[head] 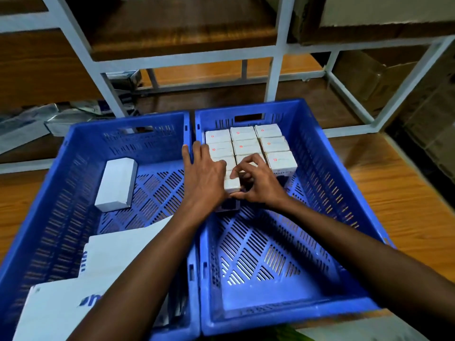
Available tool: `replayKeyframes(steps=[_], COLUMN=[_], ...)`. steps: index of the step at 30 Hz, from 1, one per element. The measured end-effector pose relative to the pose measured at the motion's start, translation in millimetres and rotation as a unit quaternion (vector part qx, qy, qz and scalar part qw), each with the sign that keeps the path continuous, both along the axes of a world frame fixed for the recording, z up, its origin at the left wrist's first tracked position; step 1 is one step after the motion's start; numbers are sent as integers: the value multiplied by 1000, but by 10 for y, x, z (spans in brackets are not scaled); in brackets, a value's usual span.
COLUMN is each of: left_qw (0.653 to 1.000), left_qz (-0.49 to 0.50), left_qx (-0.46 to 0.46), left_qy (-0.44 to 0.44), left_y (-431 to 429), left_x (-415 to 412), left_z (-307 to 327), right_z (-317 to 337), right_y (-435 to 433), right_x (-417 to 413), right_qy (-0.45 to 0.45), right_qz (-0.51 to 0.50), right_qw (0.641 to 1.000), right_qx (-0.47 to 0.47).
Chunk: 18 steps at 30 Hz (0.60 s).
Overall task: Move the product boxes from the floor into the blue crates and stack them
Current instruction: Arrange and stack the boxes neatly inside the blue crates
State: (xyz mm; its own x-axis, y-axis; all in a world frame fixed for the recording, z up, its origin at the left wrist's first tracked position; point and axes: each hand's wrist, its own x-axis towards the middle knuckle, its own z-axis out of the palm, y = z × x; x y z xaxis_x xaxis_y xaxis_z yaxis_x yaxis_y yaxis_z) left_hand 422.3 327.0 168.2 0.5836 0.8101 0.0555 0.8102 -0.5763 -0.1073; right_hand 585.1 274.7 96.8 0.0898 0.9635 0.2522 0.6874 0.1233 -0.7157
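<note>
Two blue crates sat side by side on the wooden floor (406, 193), the left crate (73, 183) and the right crate (327, 173) touching along their inner walls. Toward 12 o'clock in the right crate, a block of product boxes (246, 140) stood packed tight in rows against the far wall, white tops up.

At the 6 o'clock edge of that block's left column sat a small white box (232, 185), caught between both hands. The left hand (204, 178) reached across the shared wall and lay at the box's 9 o'clock side, its fingers (198, 150) stretched straight toward 12 o'clock along the stack, released rather than curled, with the thumb resting over the box tops. The right hand (258, 187) was at the box's 3 o'clock side, its fingers (248, 159) bent and pinching the box at its top edge and lower corner.

In the left crate a long white box (117, 184) lay flat near 10 o'clock, and larger white cartons (61, 303) with blue print filled the 7 o'clock corner. White metal shelving (172, 66) stood beyond the crates at 12 o'clock.
</note>
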Motion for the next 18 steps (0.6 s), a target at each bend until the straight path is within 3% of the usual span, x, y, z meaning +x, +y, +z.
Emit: replayKeyframes(steps=[5,10,12,15,18], left_qw=[995,981,980,985,987], left_qz=[-14,-49,-48,-59,-74], left_qx=[21,-79,-117,-126,-140], left_qy=[98,168,155,104,-2], left_y=[46,89,77,43,78], left_x=[113,174,125,-27,-251], left_z=[53,152,133,71,142], right_z=[-62,-69,-44,127,392], right_y=[-24,-5,-25,-3,39], right_x=[-68,-105,-111,-154,-223], right_qy=[-77,-146,-156,-211,-208], right_qz=[-6,0,-1,22,35], right_qw=[997,989,988,976,975], right_qx=[-10,15,17,-51,-76])
